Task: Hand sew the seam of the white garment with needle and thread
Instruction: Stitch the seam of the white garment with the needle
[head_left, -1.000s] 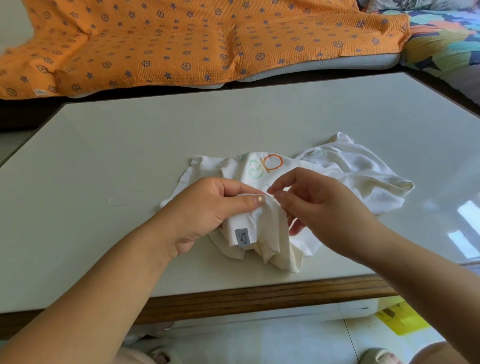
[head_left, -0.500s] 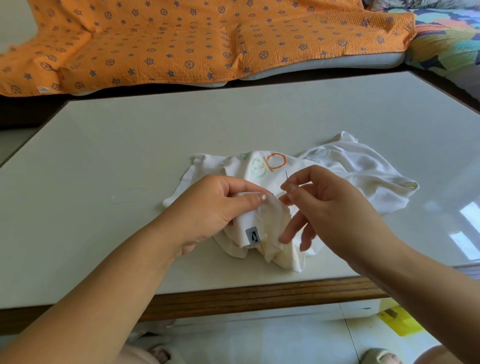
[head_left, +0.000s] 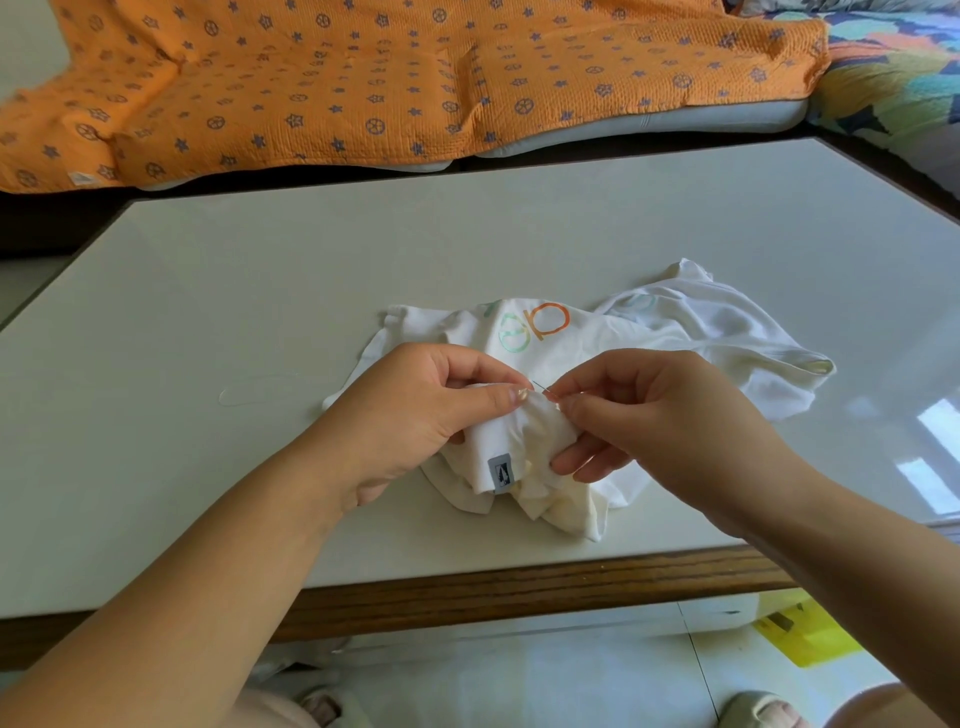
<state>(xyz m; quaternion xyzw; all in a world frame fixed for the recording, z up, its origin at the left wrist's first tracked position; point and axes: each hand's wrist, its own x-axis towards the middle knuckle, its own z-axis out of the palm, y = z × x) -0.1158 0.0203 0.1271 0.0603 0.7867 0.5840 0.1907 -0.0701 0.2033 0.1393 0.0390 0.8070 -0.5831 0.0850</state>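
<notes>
Mid-stitch: your left hand (head_left: 415, 410) pinches the garment (head_left: 675, 332) fold; your right hand (head_left: 660, 415) pinches the needle (head_left: 540, 387) against it. Next, push it through

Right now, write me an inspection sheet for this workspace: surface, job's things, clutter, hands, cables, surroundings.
Surface: pale glossy tabletop, wooden front edge.
Job's things: crumpled white garment with orange and green print lies on it; thin metal needle at the raised fold.
Clutter: faint pale loop left of the garment, perhaps thread.
Hands: left hand pinches the fold; right hand pinches the needle.
Cables: nothing seen.
Surroundings: orange quilted blanket with blue stars beyond the table; yellow item on the floor.
</notes>
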